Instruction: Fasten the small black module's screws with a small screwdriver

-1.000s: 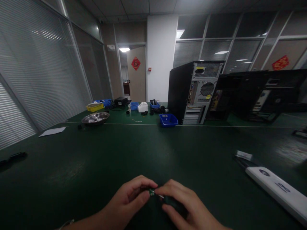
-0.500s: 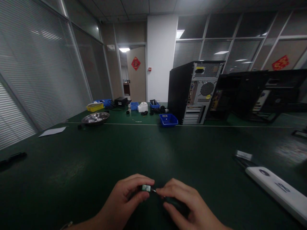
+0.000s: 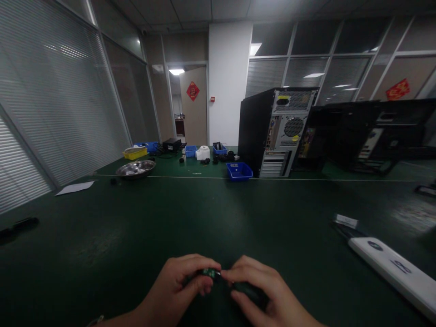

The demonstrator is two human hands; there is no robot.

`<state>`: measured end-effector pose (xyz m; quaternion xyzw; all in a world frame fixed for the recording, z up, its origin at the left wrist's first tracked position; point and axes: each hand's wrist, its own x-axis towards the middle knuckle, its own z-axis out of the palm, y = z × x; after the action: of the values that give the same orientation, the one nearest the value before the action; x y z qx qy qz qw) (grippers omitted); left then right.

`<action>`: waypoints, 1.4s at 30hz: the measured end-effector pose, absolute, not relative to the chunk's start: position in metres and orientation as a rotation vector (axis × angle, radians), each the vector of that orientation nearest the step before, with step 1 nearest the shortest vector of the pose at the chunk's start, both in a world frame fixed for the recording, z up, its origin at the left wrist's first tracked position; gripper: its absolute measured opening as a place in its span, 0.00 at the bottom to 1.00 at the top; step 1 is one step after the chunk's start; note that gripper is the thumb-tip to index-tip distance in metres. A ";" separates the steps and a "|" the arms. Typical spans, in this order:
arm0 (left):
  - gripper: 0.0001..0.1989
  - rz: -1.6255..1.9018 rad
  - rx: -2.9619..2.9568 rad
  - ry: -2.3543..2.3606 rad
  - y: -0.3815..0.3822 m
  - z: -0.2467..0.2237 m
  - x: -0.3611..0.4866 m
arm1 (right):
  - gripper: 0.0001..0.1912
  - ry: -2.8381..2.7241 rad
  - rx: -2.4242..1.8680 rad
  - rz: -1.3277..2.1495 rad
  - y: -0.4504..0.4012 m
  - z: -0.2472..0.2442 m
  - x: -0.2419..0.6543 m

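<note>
Two bare hands meet low over the green counter (image 3: pixel 163 213), close to the wearer. The left hand (image 3: pixel 172 284) pinches a small green board (image 3: pixel 209 273) between the thumb and the bent forefinger; the remaining fingers curl behind, partly hidden. This edge grip probably serves to steady so small a part while leaving its right end exposed. The board lies between the two hands, nearer the left, its right end just beside the right fingertips.

The right hand (image 3: pixel 269 286) curls around a dark-handled tool (image 3: pixel 250 290), whose handle lies under the palm. Its forefinger reaches forward towards the board, presumably to guide the thin front part; the thumb lies lower, beside the handle. Whether the tip touches the board cannot be told, since the fingers and the dim light hide it. The closeness of the hands likely allows each to brace against small slips of the other.

Farther off, a blue tray (image 3: pixel 239 172) stands beside a computer tower (image 3: pixel 255 136), and a metal bowl (image 3: pixel 136 169) with small pieces inside stands to the left; both vessels would suit loose parts. A white case (image 3: pixel 391 268) lies at the right, well apart from the working fingers.
</note>
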<state>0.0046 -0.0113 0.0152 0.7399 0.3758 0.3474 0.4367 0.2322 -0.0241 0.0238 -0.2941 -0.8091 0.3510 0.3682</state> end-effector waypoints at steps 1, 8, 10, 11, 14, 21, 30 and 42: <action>0.10 0.870 1.803 0.924 -0.011 0.015 0.005 | 0.15 -2.066 -0.752 0.906 -0.024 0.024 0.232; 0.08 0.910 1.602 0.877 -0.012 0.018 0.007 | 0.15 -2.037 -0.760 0.931 -0.026 0.025 0.230; 0.08 0.919 1.552 0.868 -0.012 0.018 0.008 | 0.14 -2.027 -0.761 0.935 -0.026 0.025 0.230; 0.08 0.926 1.520 0.860 -0.012 0.017 0.009 | 0.14 -2.021 -0.759 0.938 -0.026 0.025 0.230; 0.08 0.919 1.438 0.815 -0.012 0.017 0.011 | 0.14 -2.019 -0.754 0.948 -0.025 0.025 0.229; 0.10 0.893 1.416 0.844 -0.013 0.013 0.010 | 0.15 -2.055 -0.757 0.911 -0.024 0.028 0.230; 0.11 0.647 2.061 0.752 -0.008 0.028 0.004 | 0.15 -1.995 -0.902 0.843 -0.025 0.027 0.236; 0.19 0.540 2.535 0.488 -0.011 0.013 0.006 | 0.13 -1.997 -0.871 0.878 -0.023 0.024 0.234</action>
<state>0.0059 -0.0108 0.0132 0.9307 0.1793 0.1984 0.2495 0.2342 -0.0235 0.0238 -0.3419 -0.7843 0.3449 0.3860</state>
